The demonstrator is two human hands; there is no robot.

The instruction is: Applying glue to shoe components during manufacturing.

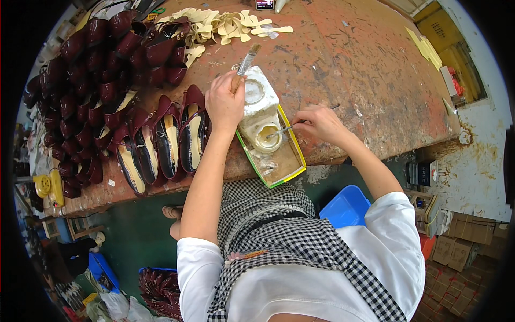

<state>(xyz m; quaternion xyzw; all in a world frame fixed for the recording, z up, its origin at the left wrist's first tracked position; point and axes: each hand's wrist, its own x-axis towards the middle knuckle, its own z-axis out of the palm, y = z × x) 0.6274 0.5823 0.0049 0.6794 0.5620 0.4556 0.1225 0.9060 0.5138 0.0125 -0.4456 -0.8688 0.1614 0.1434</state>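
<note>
Head view: left hand [225,104] grip clamped on brush [244,65], bristles up. Right hand [320,122] grip clamped on thin metal tool [284,129], tip in white glue pot [261,115] between hands. Maroon shoes [161,139] just left, on desk [365,70].

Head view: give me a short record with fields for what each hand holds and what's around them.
left hand: grips a brush, bristles up
right hand: holds a thin metal tool, tip in the glue pot
glue pot: white, crusted, in a shallow yellow-green tray
shoes: dark red, rowed left of the tray
insoles: pale, heaped at the far edge
workbench: worn, reddish
</note>
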